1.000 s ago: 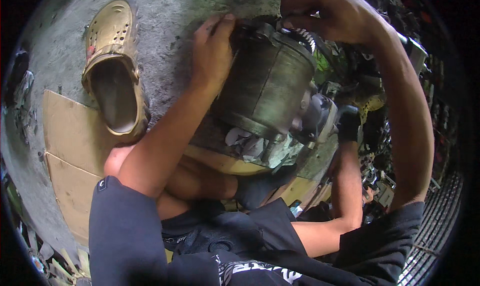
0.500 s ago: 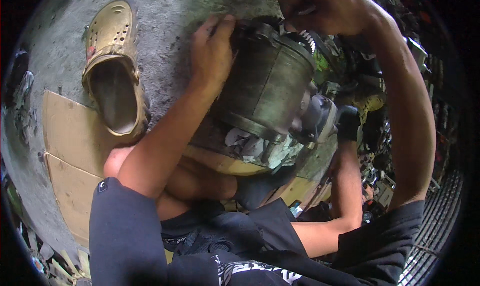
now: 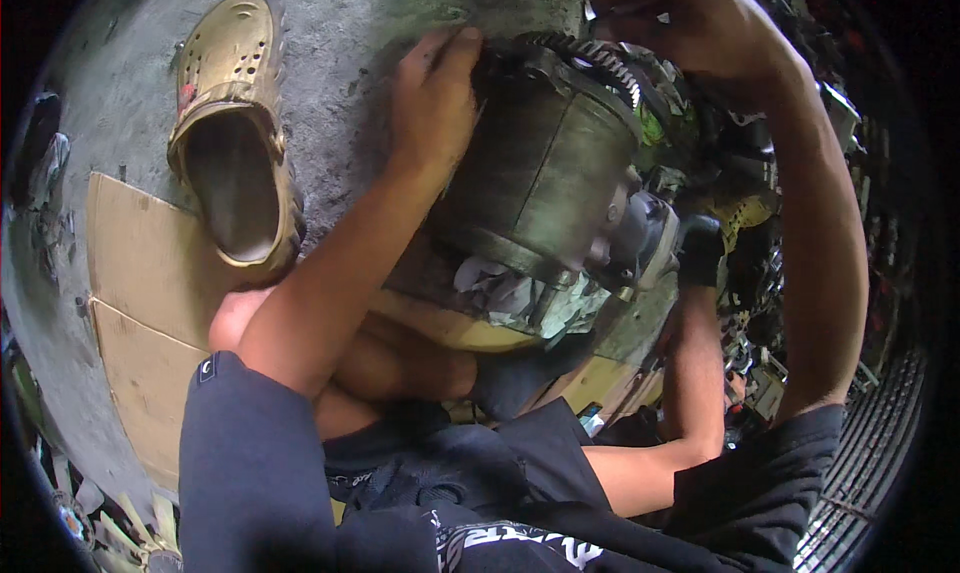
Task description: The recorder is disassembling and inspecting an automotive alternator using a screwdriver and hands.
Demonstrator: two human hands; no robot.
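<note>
A large, dark, greasy cylindrical metal housing [image 3: 545, 168] lies tilted between my legs, its far end showing a toothed gear ring [image 3: 618, 68]. My left hand [image 3: 432, 103] is against the housing's far left edge, fingers bent over the rim and partly hidden. Beyond the gear, my right hand [image 3: 675, 28] is raised at the top of the view with its fingers curled together. Small bright glints show at those fingers, but what they hold is too unclear to name. At the near end of the housing sits a smaller, lighter metal part [image 3: 640, 233].
Crumpled paper or rag [image 3: 510, 291] lies under the housing, above a wooden board [image 3: 450, 323]. A tan clog [image 3: 235, 123] and flattened cardboard [image 3: 150, 263] are on the concrete floor at left. Loose metal parts [image 3: 760, 373] crowd the right side, near a bundle of ribbed bars [image 3: 875, 453].
My right hand has moved right, off the gear, uncovering more of its teeth. My left hand stays on the rim. The whole view has shifted slightly.
</note>
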